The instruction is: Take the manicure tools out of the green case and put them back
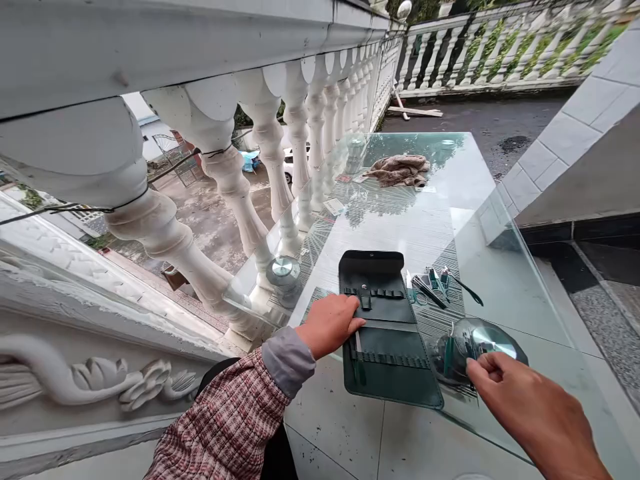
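Note:
A dark manicure case (385, 340) lies unfolded on the glass table, with rows of elastic loops across both halves. One slim metal tool (358, 341) sits in its lower half. My left hand (333, 325) grips the case's left edge near the fold, thumb on top. To the right of the case is a small pile of nail clippers (434, 283), with scissors and other slim tools. Closer to me, my right hand (520, 393) is closed in a pinch above the table. Dark slim tools (450, 353) show just beyond its fingertips; whether it holds one I cannot tell.
The glass tabletop (410, 220) rests on round metal supports (284, 268). A crumpled brown cloth (400, 170) and a small card (334, 207) lie farther back. A white balustrade (265, 133) runs along the left, and a tiled slanting wall (565, 133) stands on the right.

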### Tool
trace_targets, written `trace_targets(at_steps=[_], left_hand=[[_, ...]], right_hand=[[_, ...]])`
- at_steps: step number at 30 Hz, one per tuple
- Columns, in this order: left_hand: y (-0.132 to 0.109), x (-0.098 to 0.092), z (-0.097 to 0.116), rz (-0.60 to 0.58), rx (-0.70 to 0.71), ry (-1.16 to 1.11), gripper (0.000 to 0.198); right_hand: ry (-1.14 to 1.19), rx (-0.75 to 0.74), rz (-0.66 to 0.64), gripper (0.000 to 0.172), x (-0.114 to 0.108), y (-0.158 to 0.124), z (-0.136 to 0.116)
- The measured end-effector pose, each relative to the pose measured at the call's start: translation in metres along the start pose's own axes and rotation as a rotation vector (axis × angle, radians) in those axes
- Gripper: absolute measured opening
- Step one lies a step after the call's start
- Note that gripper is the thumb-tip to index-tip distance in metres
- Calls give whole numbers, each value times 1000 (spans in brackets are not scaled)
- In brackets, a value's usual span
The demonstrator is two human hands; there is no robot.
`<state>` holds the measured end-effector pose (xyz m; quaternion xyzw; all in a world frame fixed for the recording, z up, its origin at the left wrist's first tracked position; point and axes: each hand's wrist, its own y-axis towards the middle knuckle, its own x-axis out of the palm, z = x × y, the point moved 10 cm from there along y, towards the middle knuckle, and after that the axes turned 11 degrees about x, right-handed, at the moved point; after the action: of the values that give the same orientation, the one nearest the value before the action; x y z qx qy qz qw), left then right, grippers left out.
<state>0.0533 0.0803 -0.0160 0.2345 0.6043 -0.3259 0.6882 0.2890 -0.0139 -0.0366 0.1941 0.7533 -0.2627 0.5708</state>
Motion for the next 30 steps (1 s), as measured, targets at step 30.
trace_targets(at_steps=[30], left_hand=[[-2, -1, 1, -17, 17, 24, 17]], right_hand=[[1106, -149, -507, 61, 37, -39, -104]])
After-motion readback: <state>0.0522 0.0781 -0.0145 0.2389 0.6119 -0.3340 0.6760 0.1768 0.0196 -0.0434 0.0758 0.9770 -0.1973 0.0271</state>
